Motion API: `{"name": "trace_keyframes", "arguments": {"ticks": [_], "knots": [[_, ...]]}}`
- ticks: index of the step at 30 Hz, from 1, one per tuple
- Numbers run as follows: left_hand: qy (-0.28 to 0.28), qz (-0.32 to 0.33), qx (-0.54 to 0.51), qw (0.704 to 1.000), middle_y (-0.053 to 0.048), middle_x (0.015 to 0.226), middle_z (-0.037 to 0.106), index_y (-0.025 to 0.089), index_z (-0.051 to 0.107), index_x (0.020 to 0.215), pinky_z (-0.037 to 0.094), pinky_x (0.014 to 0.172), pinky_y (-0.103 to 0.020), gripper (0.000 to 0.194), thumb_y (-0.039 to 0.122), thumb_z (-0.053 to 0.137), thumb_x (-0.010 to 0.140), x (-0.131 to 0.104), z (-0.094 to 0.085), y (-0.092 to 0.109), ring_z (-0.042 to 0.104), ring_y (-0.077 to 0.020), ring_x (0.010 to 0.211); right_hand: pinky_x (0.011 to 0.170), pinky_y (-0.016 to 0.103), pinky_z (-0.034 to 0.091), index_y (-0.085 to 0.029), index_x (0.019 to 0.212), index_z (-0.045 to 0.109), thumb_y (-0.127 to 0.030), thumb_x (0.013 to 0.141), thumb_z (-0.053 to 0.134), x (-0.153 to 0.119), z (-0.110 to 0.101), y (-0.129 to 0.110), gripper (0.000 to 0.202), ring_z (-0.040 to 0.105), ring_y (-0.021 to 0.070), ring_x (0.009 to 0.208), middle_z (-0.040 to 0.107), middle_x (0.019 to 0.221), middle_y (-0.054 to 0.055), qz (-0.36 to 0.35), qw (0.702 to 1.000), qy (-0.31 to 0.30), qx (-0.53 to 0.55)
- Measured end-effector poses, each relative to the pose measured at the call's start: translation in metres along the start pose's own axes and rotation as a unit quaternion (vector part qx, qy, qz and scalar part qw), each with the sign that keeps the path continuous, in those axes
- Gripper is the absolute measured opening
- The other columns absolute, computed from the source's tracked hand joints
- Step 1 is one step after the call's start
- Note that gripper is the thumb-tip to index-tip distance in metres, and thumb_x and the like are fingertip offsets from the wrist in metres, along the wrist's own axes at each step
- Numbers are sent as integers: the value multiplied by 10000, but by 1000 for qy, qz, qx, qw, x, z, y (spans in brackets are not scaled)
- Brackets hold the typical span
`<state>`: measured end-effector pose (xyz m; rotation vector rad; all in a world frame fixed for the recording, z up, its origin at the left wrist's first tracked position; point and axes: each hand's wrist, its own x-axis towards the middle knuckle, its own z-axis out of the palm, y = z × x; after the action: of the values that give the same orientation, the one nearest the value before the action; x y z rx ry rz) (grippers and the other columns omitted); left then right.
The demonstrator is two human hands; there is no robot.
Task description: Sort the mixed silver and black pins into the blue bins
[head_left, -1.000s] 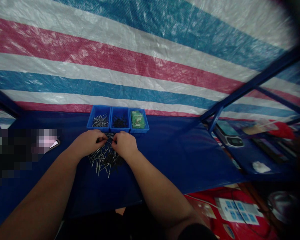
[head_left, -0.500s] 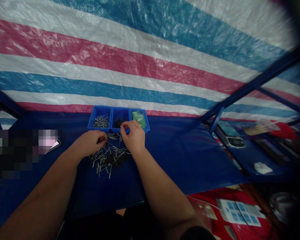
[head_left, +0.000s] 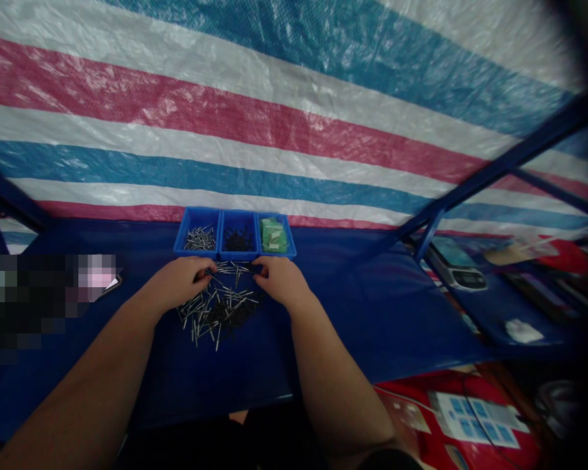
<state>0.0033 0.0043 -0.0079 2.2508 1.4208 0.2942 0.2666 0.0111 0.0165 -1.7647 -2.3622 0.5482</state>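
Three blue bins stand side by side at the back of the table: the left bin (head_left: 179,247) has silver pins, the middle bin (head_left: 221,252) has black pieces, and the right bin (head_left: 290,244) has green packets (head_left: 273,235). In front lies a loose pile of silver pins and black pieces (head_left: 218,312). My left hand (head_left: 179,282), fingers curled together, is at the pile's upper left; what it holds is too small to name. My right hand (head_left: 280,277) pinches at the upper right beside some silver pins (head_left: 235,269), its grip too small to make out.
The blue table (head_left: 353,300) extends to both sides. A phone-like object (head_left: 112,285) lies at left beside a blurred-out area. On the right are a scale (head_left: 463,275), a blue frame bar (head_left: 490,170) and white crumpled material (head_left: 523,330). Striped sheeting (head_left: 274,130) hangs behind.
My right hand has moved from the front of the middle bin to the right and towards me, uncovering that bin. My left hand has shifted slightly right.
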Motion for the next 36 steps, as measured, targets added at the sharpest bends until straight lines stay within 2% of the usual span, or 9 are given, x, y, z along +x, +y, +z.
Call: {"name": "trace_keyframes", "arguments": {"ticks": [4, 8, 13, 26, 29, 32, 34, 36], "knots": [[-8, 1, -2, 1000, -9, 753, 669, 211, 692, 1116, 396, 642, -288, 273, 264, 538, 897, 0, 0, 2, 607, -169, 688, 816, 333, 529, -285, 1224, 710, -282, 903, 631, 3, 9, -1, 330, 703, 220, 934, 763, 1070, 58, 12, 1000, 10, -22], [-8, -5, -5, 1000, -9, 760, 670, 211, 696, 1094, 393, 643, -285, 257, 258, 539, 897, 0, 0, 3, 607, -169, 691, 854, 344, 525, -295, 1224, 704, -258, 922, 587, 6, 15, -3, 326, 704, 234, 985, 759, 1086, 60, 19, 999, 26, -30], [-12, -5, -7, 1000, -10, 765, 674, 210, 698, 1089, 392, 643, -284, 253, 264, 541, 898, 0, 0, 2, 606, -168, 690, 805, 338, 524, -289, 1084, 736, -253, 900, 592, 7, 15, -4, 236, 712, 238, 936, 765, 1011, 47, 32, 999, 23, -33], [-12, -2, -6, 1000, -17, 768, 671, 199, 692, 1078, 376, 643, -287, 242, 285, 549, 902, 2, 3, -2, 599, -176, 700, 705, 277, 458, -236, 953, 725, -251, 893, 604, 8, 16, -12, 136, 677, 192, 815, 748, 913, 46, 26, 999, 28, -24], [-10, -3, -8, 1000, -17, 780, 672, 197, 690, 1075, 387, 654, -292, 242, 293, 547, 904, 2, 4, -2, 602, -178, 713, 701, 258, 441, -222, 979, 702, -240, 907, 608, 5, 11, -15, 120, 644, 159, 777, 725, 875, 25, -67, 996, 54, 22], [-12, -5, -10, 1000, -17, 789, 676, 199, 692, 1069, 388, 653, -295, 240, 295, 546, 904, 2, 4, -2, 604, -175, 706, 750, 252, 452, -203, 1012, 684, -266, 950, 582, 4, 8, -16, 135, 628, 144, 812, 705, 891, 23, -180, 973, 112, 90], [-14, -7, -12, 1000, -15, 781, 675, 202, 693, 1074, 385, 646, -295, 244, 299, 545, 906, 2, 5, -3, 605, -174, 696, 796, 263, 467, -191, 1033, 684, -283, 972, 558, 6, 10, -17, 168, 627, 149, 848, 706, 931, 39, -188, 961, 169, 116], [-14, -6, -15, 1000, -13, 768, 673, 201, 691, 1078, 383, 639, -294, 245, 299, 545, 908, 2, 5, -3, 603, -172, 685, 811, 274, 476, -186, 1105, 682, -267, 965, 562, 10, 12, -17, 201, 630, 153, 856, 714, 984, 52, -145, 958, 217, 119]]}}
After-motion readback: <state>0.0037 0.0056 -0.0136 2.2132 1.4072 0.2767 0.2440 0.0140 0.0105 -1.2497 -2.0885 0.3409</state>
